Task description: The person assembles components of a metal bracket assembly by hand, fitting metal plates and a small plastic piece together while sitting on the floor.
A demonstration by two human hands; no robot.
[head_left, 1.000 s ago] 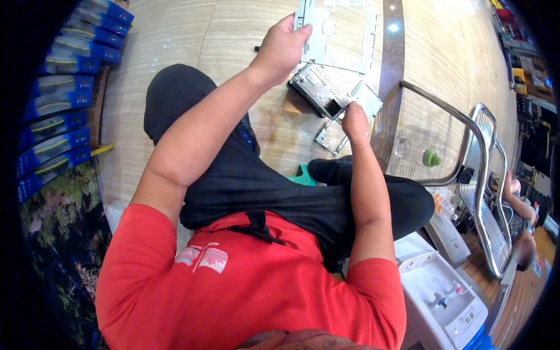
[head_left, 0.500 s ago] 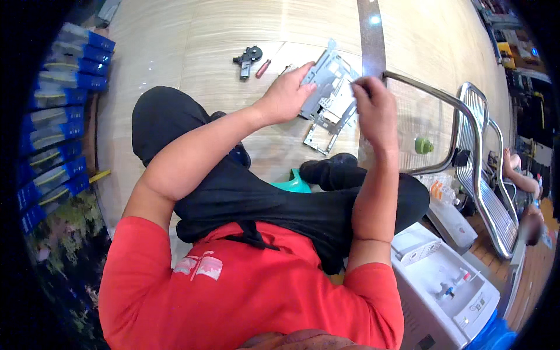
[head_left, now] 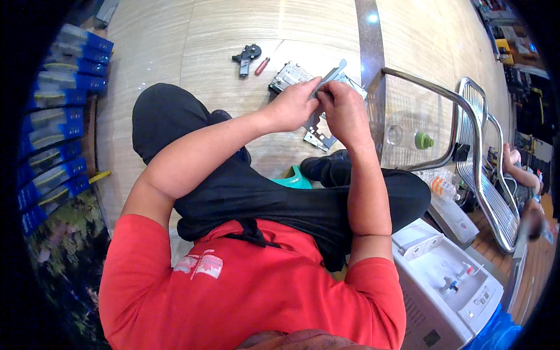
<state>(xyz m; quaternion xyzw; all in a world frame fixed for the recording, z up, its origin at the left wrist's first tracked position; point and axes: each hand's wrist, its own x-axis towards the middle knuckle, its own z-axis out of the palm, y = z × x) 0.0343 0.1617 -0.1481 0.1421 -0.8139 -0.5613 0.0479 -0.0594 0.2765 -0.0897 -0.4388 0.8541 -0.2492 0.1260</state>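
A thin grey metal plate (head_left: 333,72) with cut-outs is held up above the floor, turned nearly edge-on. My left hand (head_left: 294,107) grips its left side, thumb toward me. My right hand (head_left: 346,114) is closed at the plate's near face, its fingertips pinched against it close to the left thumb. Exactly what the right fingertips press on is hidden. Behind the hands lies a silver drive-like unit (head_left: 290,74) on the floor. A flat metal bracket (head_left: 318,140) shows just below the plate.
Beyond my left hand lie a red-handled screwdriver (head_left: 263,66) and a black motor-like part (head_left: 247,57). A chrome chair (head_left: 471,137) lies at right, near a green-capped bottle (head_left: 424,140). A white water dispenser (head_left: 408,280) stands lower right; blue boxes (head_left: 70,119) are stacked left. Another person sits far right.
The plate has turned from facing me broadly to nearly edge-on, uncovering the silver unit behind it. My right hand has moved left, close to my left hand.
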